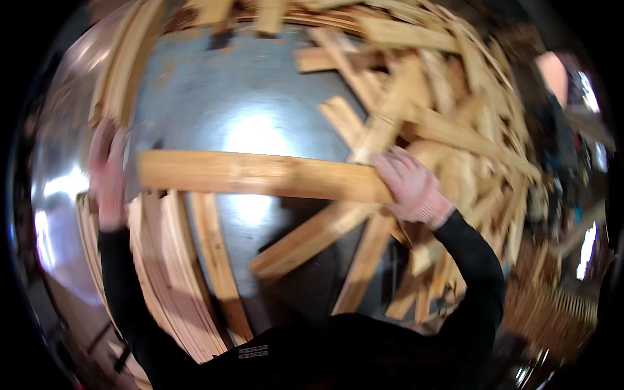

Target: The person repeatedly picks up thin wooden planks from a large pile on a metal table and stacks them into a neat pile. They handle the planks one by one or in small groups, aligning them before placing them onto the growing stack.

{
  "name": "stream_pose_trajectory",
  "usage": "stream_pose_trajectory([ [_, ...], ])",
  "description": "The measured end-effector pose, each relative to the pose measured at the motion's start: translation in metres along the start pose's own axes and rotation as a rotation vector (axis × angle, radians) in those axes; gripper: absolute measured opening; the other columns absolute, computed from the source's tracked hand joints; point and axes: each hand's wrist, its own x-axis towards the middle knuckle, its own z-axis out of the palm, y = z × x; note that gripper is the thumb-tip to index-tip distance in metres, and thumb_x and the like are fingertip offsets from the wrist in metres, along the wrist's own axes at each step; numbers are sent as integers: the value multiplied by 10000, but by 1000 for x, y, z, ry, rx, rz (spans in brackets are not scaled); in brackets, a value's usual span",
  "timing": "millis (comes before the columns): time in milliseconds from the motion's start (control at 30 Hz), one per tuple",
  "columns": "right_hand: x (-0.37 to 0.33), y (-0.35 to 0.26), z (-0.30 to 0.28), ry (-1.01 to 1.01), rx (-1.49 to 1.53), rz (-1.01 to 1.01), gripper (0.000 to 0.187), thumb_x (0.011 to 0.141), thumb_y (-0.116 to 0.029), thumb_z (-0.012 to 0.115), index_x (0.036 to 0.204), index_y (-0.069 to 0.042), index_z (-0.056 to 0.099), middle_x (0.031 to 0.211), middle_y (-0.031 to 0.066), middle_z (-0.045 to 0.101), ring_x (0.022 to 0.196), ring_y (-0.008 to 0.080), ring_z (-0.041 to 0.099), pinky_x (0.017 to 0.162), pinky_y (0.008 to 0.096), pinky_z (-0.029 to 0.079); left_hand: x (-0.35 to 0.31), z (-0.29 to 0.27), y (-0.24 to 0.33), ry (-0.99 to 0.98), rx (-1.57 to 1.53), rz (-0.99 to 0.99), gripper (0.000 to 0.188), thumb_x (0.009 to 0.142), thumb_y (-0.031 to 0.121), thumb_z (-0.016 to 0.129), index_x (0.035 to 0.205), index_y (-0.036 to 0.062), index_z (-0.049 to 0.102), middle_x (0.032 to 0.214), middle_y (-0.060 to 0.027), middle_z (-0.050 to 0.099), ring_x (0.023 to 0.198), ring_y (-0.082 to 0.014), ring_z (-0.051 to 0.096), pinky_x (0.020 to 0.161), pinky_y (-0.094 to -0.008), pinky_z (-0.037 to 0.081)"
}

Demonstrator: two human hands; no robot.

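A flat wooden board (260, 174) lies crosswise in front of me, over a grey metal tabletop (195, 97). My right hand (416, 185), in a pinkish knit glove, is closed on the board's right end. My left hand (108, 175), gloved alike and a little blurred, is a short way off the board's left end. Its fingers are stretched out, pointing away from me, with their tips at the near end of a stack of long boards (133, 65). Whether they touch that stack I cannot tell.
Loose boards form a jumbled heap (455, 130) on the right. Under my left forearm a row of boards (175, 260) lies lengthwise, with a single board (221, 266) beside it. Another board (312, 237) slants below the held one. More board ends (270, 16) show along the far edge.
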Motion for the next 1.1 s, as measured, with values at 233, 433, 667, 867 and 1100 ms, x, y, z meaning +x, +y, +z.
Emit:
stream_pose_trajectory([
  [233,-24,-90,-37,182,308,104,984,665,-278,825,1486,-25,345,1253,223,588,1202,378,569,1034,439,459,-270,26,-35,-299,-1167,-304,617,1007,403,526,1511,90,358,1517,-187,417,1353,-297,470,1055,-456,472],
  [433,-18,-139,-43,274,719,7,1016,709,-289,829,1531,-34,288,1386,238,519,1301,356,512,1083,391,426,-311,144,74,-193,-569,40,909,783,209,714,1537,22,241,1451,-166,449,1293,-280,464,1043,-359,397],
  [667,-86,-97,4,375,873,369,1023,735,-245,824,1538,19,247,1458,250,446,1324,326,481,1115,353,388,-231,138,134,28,-539,61,700,952,546,583,1319,-40,473,908,-65,552,751,-149,571,654,-297,516],
  [867,-112,-108,-7,12,1166,292,1009,751,-275,811,1542,9,251,1442,253,476,1337,360,478,1095,379,404,-240,147,-4,-123,20,-245,610,968,565,475,932,-8,683,930,-218,684,876,-325,670,793,-448,511],
  [1100,-143,-146,75,-406,419,147,883,832,-506,689,1489,-22,351,1331,214,572,1139,413,609,966,454,493,-305,190,38,47,-1045,-999,581,884,469,696,1177,-25,604,1015,-146,696,900,-251,678,825,-379,547],
])
